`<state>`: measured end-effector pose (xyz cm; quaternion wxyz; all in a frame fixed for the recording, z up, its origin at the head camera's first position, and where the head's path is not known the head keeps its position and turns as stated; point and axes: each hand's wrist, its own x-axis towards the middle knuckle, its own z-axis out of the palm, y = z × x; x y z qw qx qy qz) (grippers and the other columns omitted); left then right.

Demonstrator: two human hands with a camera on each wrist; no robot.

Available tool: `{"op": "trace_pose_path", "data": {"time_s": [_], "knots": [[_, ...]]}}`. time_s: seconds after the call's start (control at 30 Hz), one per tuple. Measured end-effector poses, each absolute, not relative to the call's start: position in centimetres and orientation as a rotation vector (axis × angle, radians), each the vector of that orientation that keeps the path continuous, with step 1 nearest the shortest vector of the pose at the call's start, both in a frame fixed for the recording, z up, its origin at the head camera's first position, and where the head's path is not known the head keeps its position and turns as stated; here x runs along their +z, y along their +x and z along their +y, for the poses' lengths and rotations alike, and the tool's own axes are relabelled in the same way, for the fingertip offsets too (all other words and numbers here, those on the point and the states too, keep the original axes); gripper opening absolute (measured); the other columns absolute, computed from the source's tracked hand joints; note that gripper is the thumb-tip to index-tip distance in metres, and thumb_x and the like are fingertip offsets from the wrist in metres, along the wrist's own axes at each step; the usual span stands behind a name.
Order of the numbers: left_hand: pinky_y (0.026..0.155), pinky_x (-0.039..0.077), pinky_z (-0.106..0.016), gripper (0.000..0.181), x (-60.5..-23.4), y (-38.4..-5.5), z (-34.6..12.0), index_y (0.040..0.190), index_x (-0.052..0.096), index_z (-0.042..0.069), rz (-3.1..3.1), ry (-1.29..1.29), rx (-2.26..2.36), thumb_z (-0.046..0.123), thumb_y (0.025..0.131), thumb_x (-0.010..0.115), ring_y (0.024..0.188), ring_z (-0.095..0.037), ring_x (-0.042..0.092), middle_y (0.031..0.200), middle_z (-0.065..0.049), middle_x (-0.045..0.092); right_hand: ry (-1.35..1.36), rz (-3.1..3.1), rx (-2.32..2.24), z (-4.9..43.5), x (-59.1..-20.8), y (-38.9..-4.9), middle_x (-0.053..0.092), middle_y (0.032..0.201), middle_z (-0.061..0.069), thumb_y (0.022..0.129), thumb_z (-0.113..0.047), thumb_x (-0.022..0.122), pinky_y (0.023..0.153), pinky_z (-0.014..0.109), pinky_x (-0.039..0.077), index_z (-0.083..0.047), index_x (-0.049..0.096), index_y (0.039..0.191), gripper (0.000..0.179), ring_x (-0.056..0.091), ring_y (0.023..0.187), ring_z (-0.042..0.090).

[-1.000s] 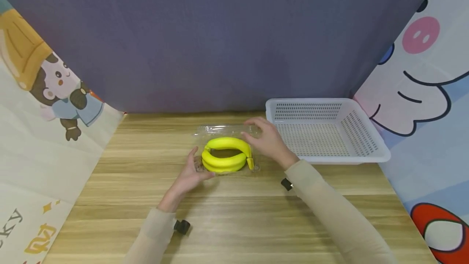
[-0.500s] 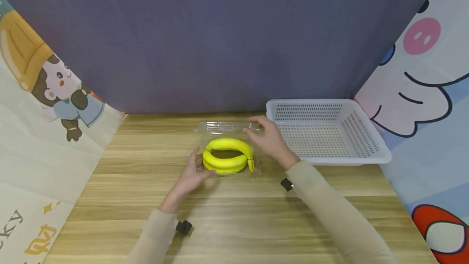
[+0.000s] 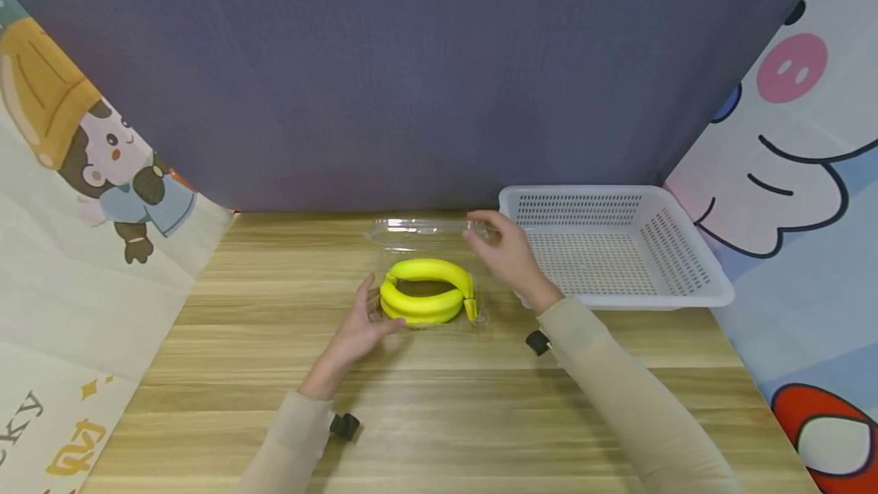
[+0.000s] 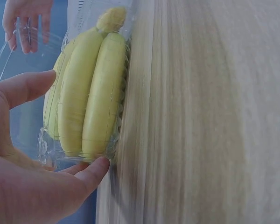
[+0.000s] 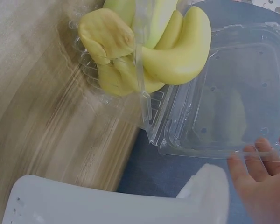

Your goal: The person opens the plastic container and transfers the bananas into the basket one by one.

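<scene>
A bunch of yellow bananas (image 3: 421,312) lies in a clear plastic clamshell box (image 4: 44,147) on the table. The box's hinged lid (image 5: 233,79) stands raised along the back. At the box's left end, my left hand (image 3: 353,334) holds the near corner, thumb by the front side and fingers at the end wall. My right hand (image 3: 511,258) is at the right end of the lid. In the right wrist view its fingers (image 5: 255,165) lie against the lid's rim, mostly extended. The stem end of the bunch points right.
To the right stands a white perforated plastic basket (image 3: 617,300), close beside my right forearm. A dark grey wall (image 3: 411,82) rises behind the wood-grain table (image 3: 439,418). Printed cartoon cloths hang at both sides.
The lid has tilted farther back, toward the wall. My right hand has moved slightly back and right along with it. Box, bananas and left hand stay nearly in place.
</scene>
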<state>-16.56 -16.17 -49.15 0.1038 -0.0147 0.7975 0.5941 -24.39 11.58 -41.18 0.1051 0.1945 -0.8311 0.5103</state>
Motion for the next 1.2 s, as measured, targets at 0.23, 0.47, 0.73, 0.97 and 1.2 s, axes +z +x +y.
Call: {"op": "trace_pose_path", "data": {"time_s": [0.23,0.47,0.73,0.97,1.2], "knots": [[0.107,0.030,-0.057,0.110,-49.4,-16.7,-16.2,0.153,0.000,0.020,2.360,-0.008,1.742,0.024,0.077,0.079,0.134,-0.041,0.030,0.152,-0.020,0.023,0.559,-2.453,1.551,12.1,-40.9,-24.6,0.058,0.128,0.005,0.093,-0.033,0.061,0.099,0.040,0.045,-0.008,0.056,0.129,0.044,0.052,0.117,0.022],[0.108,0.028,-0.056,0.108,-48.9,-16.5,-16.1,0.153,-0.001,0.021,2.327,-0.042,1.747,0.017,0.078,0.077,0.135,-0.042,0.029,0.153,-0.020,0.020,0.565,-2.425,1.580,12.7,-41.4,-25.0,0.057,0.129,0.008,0.092,-0.029,0.064,0.095,0.034,0.049,-0.006,0.055,0.130,0.046,0.055,0.114,0.023],[0.109,0.028,-0.056,0.108,-49.2,-16.5,-16.1,0.153,0.001,0.023,2.358,-0.034,1.729,0.025,0.077,0.078,0.135,-0.040,0.030,0.153,-0.019,0.023,0.509,-2.388,1.634,13.1,-41.3,-24.9,0.057,0.128,0.010,0.090,-0.025,0.066,0.095,0.034,0.049,-0.006,0.055,0.130,0.045,0.056,0.115,0.025],[0.109,0.029,-0.055,0.109,-49.3,-16.6,-16.1,0.153,0.002,0.024,2.366,-0.045,1.723,0.026,0.077,0.079,0.135,-0.039,0.030,0.153,-0.017,0.024,0.482,-2.383,1.652,13.5,-41.3,-24.9,0.058,0.127,0.009,0.090,-0.026,0.066,0.095,0.035,0.049,-0.005,0.054,0.130,0.046,0.056,0.115,0.024],[0.108,0.029,-0.056,0.109,-49.3,-16.6,-16.0,0.154,0.003,0.021,2.384,-0.042,1.721,0.024,0.076,0.079,0.135,-0.039,0.031,0.152,-0.017,0.025,0.495,-2.394,1.682,13.5,-38.6,-23.0,0.055,0.128,0.021,0.093,-0.014,0.062,0.097,0.046,0.047,0.004,0.050,0.131,0.043,0.053,0.116,0.037]]}}
